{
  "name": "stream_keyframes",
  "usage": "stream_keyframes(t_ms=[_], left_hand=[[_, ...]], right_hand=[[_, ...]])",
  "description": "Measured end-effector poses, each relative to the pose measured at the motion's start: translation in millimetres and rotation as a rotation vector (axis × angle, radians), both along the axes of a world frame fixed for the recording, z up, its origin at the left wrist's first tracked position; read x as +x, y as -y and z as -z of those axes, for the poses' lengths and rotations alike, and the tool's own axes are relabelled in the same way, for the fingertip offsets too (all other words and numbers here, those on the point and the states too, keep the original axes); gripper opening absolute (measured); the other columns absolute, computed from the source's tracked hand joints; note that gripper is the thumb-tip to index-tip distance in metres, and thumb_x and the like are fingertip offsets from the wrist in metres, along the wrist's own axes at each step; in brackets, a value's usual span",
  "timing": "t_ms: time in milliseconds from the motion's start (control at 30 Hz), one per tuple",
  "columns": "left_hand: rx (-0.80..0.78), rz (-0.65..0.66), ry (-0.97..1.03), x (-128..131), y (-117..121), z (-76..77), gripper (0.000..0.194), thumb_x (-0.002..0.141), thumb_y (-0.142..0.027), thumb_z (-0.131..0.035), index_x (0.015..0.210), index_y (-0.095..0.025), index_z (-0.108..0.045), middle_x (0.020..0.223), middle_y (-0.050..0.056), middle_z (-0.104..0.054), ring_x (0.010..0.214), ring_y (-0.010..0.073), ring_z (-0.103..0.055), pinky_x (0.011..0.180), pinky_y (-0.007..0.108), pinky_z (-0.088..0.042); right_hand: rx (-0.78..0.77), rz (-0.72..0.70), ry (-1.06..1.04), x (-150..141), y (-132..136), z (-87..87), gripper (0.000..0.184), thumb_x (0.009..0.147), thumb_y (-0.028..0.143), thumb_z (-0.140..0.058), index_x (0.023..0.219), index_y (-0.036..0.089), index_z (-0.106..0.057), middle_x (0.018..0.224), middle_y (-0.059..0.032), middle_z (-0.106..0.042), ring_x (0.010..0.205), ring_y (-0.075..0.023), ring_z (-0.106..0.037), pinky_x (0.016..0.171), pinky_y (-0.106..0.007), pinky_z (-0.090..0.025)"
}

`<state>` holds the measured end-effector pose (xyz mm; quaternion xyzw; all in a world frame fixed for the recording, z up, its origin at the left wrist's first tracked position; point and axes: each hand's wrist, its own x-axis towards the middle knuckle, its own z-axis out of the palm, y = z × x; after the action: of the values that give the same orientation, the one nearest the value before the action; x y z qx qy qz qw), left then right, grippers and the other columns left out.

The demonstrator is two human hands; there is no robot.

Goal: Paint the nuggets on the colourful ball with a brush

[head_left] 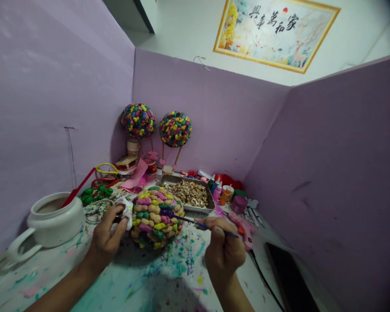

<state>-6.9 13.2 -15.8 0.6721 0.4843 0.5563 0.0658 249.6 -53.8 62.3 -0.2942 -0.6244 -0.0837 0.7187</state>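
Observation:
A ball covered in peanuts [156,220] rests on the paint-stained table, partly painted in pink, yellow, green and purple, with other peanuts left tan. My left hand [106,237] is at its left side, fingers closed on a crumpled white tissue [128,212] that touches the ball. Pinched in my right hand [225,250] is a thin paintbrush [195,222] with a blue handle. Its tip meets a wet-looking purple peanut [167,212] on the ball's front right.
Behind the ball lies a metal tray [211,203] of shells. A white pot [56,225] with a red-handled tool stands left. Paint bottles [217,191], a pink glue gun [243,229] and a dark phone-like slab [287,275] are right. Two painted balls [175,129] stand behind.

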Motion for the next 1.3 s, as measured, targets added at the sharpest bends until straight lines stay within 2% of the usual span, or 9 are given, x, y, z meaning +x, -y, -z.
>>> stream_keyframes(t_ms=[100, 300, 467, 700, 900, 1100, 1300], left_hand=[[0.011, -0.003, -0.009, -2.0, -0.9, 0.1, 0.031, 0.093, -0.041, -0.046, 0.11, -0.019, -0.058, 0.11, 0.009, -0.066, 0.099, 0.0235, -0.064, 0.088, 0.033, -0.051], [-0.052, -0.014, 0.047, 1.9, 1.9, -4.4, 0.03, 0.091, -0.044, -0.046, 0.108, -0.022, -0.057, 0.104, 0.005, -0.066, 0.095, 0.0226, -0.064, 0.086, 0.032, -0.05], [-0.053, -0.034, 0.079, 7.5, 6.9, -9.5, 0.029, 0.091, -0.044, -0.045, 0.107, -0.023, -0.057, 0.104, 0.004, -0.066, 0.095, 0.0223, -0.064, 0.086, 0.031, -0.051], [0.024, 0.004, 0.001, -2.5, -1.4, -4.4, 0.027, 0.09, -0.041, -0.048, 0.106, -0.022, -0.058, 0.101, 0.004, -0.068, 0.091, 0.0213, -0.066, 0.081, 0.03, -0.054], [-0.003, 0.009, 0.026, 2.4, 3.3, -9.8, 0.026, 0.09, -0.041, -0.047, 0.104, -0.023, -0.058, 0.097, 0.002, -0.067, 0.086, 0.0196, -0.066, 0.077, 0.028, -0.054], [-0.026, -0.04, 0.091, 10.6, 11.3, -12.6, 0.027, 0.089, -0.041, -0.046, 0.106, -0.024, -0.058, 0.106, 0.004, -0.067, 0.097, 0.0229, -0.065, 0.087, 0.033, -0.052], [-0.031, -0.016, 0.109, 17.4, 16.1, -16.2, 0.026, 0.09, -0.038, -0.044, 0.106, -0.022, -0.056, 0.109, 0.005, -0.064, 0.098, 0.0231, -0.061, 0.088, 0.033, -0.049]], right_hand=[[-0.012, 0.009, -0.089, 0.9, -4.1, -0.5, 0.018, 0.097, 0.015, -0.046, 0.087, 0.02, -0.06, 0.07, 0.0012, -0.065, 0.062, -0.0136, -0.07, 0.056, -0.024, -0.058], [-0.04, 0.109, -0.031, 8.3, -6.1, -1.0, 0.019, 0.096, 0.015, -0.047, 0.083, 0.02, -0.06, 0.067, 0.0013, -0.067, 0.057, -0.0119, -0.068, 0.054, -0.021, -0.056], [-0.039, 0.061, -0.072, 7.4, -5.6, -0.6, 0.02, 0.097, 0.017, -0.046, 0.082, 0.02, -0.058, 0.067, 0.0016, -0.064, 0.056, -0.0123, -0.068, 0.051, -0.021, -0.057], [-0.039, -0.005, -0.044, 3.9, -6.0, 4.4, 0.018, 0.096, 0.013, -0.046, 0.088, 0.021, -0.06, 0.072, 0.0009, -0.066, 0.062, -0.0124, -0.07, 0.057, -0.023, -0.059], [-0.019, 0.03, -0.085, 8.8, -5.4, 2.3, 0.017, 0.096, 0.015, -0.048, 0.086, 0.02, -0.06, 0.07, 0.0019, -0.065, 0.059, -0.0121, -0.069, 0.054, -0.022, -0.057], [0.002, 0.031, -0.22, 6.3, -3.5, -2.4, 0.023, 0.099, 0.022, -0.046, 0.08, 0.019, -0.058, 0.065, 0.0032, -0.061, 0.054, -0.0118, -0.068, 0.051, -0.022, -0.056], [-0.028, -0.02, -0.186, 4.7, 0.0, 0.8, 0.021, 0.099, 0.025, -0.047, 0.083, 0.019, -0.058, 0.068, 0.0014, -0.061, 0.056, -0.0134, -0.068, 0.049, -0.024, -0.055]])
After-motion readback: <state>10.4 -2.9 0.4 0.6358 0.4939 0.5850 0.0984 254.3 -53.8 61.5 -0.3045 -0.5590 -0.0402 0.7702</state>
